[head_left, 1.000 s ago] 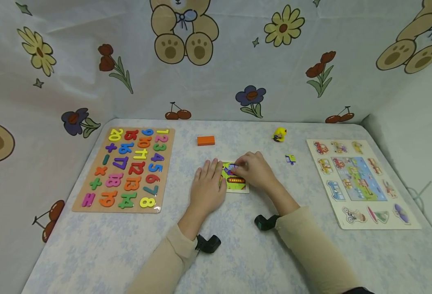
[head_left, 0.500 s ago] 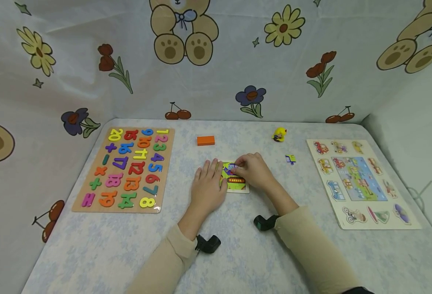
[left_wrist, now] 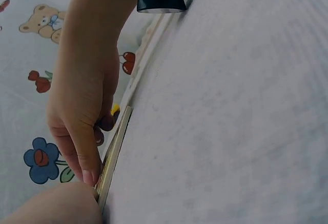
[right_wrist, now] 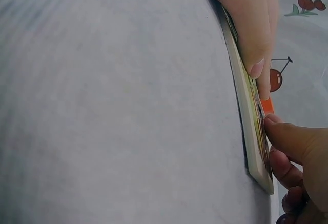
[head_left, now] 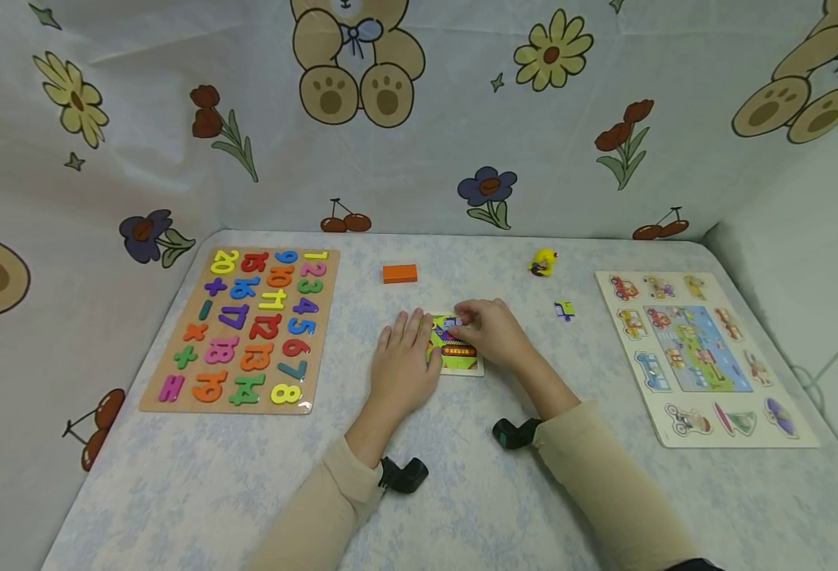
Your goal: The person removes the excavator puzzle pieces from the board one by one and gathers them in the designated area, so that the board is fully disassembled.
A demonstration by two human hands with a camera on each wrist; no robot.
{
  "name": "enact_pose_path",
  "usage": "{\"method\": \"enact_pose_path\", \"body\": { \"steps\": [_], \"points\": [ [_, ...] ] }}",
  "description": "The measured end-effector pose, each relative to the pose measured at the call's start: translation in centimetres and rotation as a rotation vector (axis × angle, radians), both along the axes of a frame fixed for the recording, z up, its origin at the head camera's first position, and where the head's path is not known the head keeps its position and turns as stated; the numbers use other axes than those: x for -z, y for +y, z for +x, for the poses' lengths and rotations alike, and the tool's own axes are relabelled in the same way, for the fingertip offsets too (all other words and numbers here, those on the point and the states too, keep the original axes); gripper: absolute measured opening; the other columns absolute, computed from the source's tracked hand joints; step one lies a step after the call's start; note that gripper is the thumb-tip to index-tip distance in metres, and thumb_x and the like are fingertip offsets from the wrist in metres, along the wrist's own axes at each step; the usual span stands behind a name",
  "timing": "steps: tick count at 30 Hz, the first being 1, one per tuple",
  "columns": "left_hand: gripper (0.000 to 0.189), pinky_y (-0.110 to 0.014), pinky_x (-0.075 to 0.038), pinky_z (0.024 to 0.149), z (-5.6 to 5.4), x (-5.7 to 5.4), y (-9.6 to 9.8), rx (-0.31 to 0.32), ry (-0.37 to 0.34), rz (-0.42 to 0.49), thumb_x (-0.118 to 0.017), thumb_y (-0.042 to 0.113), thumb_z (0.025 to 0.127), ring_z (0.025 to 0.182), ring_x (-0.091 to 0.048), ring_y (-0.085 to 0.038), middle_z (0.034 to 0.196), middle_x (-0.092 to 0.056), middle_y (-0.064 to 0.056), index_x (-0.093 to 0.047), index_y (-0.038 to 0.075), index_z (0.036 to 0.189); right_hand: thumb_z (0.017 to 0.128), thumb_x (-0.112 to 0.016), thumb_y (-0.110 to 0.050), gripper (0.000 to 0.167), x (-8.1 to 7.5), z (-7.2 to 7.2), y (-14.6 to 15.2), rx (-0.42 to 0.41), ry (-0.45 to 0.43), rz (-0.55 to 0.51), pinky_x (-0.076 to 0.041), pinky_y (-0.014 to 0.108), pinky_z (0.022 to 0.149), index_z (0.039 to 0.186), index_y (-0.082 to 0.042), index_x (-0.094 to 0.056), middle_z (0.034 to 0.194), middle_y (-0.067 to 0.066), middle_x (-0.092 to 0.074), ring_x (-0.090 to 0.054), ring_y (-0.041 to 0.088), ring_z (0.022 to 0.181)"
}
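Note:
A small colourful jigsaw puzzle [head_left: 461, 362] in a pale tray lies flat mid-table, showing yellow-green, purple and red patterns. My left hand [head_left: 406, 361] rests flat on its left part, fingers straight and covering that side. At the upper right of the puzzle, my right hand [head_left: 493, 329] has its thumb and fingers curled together at a puzzle piece [head_left: 451, 323], mostly hidden by the fingertips. In the right wrist view the right thumb [right_wrist: 287, 134] touches the top of the tray [right_wrist: 246, 116]. A loose puzzle piece [head_left: 564, 309] lies right of the hands.
On the left lies a wooden number board [head_left: 236, 396]; on the right, a white picture puzzle board [head_left: 636, 396]. An orange block [head_left: 399, 274] and a yellow duck toy [head_left: 543, 261] sit farther back. A patterned cloth [head_left: 419, 174] hangs behind the table.
My right hand has shifted very slightly toward me, still at the same spot on the puzzle. The left hand and the other things stay where they were.

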State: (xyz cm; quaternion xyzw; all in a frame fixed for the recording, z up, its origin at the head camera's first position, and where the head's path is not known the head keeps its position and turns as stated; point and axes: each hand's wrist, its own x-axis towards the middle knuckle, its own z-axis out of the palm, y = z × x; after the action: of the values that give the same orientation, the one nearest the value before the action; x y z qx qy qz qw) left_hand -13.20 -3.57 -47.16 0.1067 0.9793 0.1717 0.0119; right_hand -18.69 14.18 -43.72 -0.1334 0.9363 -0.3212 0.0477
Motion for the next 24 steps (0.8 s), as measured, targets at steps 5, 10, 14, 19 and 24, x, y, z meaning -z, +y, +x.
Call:
{"method": "enact_pose_path", "body": {
  "steps": [5,10,14,19,24],
  "points": [
    [0.062,-0.049,-0.012,0.126,0.05,-0.07,-0.01,0.001,0.005,0.007,-0.032,0.044,0.104,0.156,-0.013,-0.025,0.167,-0.019,-0.001,-0.023,0.018,0.159,0.091,-0.073,-0.025,0.032,0.09,-0.13,0.03,-0.024,-0.003,-0.02,-0.038,0.033,0.078,0.116,-0.006,-0.071,0.094,0.004,-0.068,-0.05,0.021,0.087],
    [0.062,-0.049,-0.011,0.126,0.04,-0.06,-0.01,0.001,0.007,0.013,-0.033,0.044,0.104,0.156,-0.012,-0.026,0.167,-0.019,-0.001,-0.023,0.017,0.159,0.089,-0.074,-0.024,0.027,0.32,-0.26,0.07,-0.013,-0.007,-0.05,-0.038,0.032,0.077,0.112,-0.01,-0.07,0.099,0.003,-0.068,-0.048,0.02,0.089],
    [0.062,-0.048,-0.011,0.126,0.05,-0.11,0.0,-0.002,-0.001,0.016,-0.033,0.044,0.104,0.156,-0.012,-0.025,0.167,-0.018,0.0,-0.023,0.017,0.159,0.09,-0.073,-0.022,0.025,0.39,-0.35,-0.02,-0.013,-0.022,-0.084,-0.039,0.032,0.074,0.113,-0.012,-0.068,0.1,0.003,-0.07,-0.045,0.02,0.088],
    [0.062,-0.048,-0.011,0.126,0.1,-0.22,-0.02,-0.002,0.001,0.006,-0.032,0.044,0.104,0.156,-0.013,-0.025,0.167,-0.019,0.0,-0.023,0.017,0.159,0.092,-0.07,-0.022,0.024,0.41,-0.43,-0.22,-0.032,-0.028,-0.104,-0.039,0.032,0.07,0.114,-0.013,-0.069,0.095,0.003,-0.069,-0.045,0.02,0.085],
    [0.063,-0.048,-0.011,0.126,0.13,-0.17,-0.04,0.0,0.0,-0.006,-0.031,0.045,0.104,0.156,-0.012,-0.025,0.167,-0.018,-0.001,-0.022,0.017,0.16,0.094,-0.069,-0.023,0.022,0.48,-0.46,-0.28,-0.035,-0.035,-0.109,-0.04,0.032,0.072,0.114,-0.013,-0.07,0.095,0.004,-0.07,-0.047,0.02,0.086]
  ]
}}
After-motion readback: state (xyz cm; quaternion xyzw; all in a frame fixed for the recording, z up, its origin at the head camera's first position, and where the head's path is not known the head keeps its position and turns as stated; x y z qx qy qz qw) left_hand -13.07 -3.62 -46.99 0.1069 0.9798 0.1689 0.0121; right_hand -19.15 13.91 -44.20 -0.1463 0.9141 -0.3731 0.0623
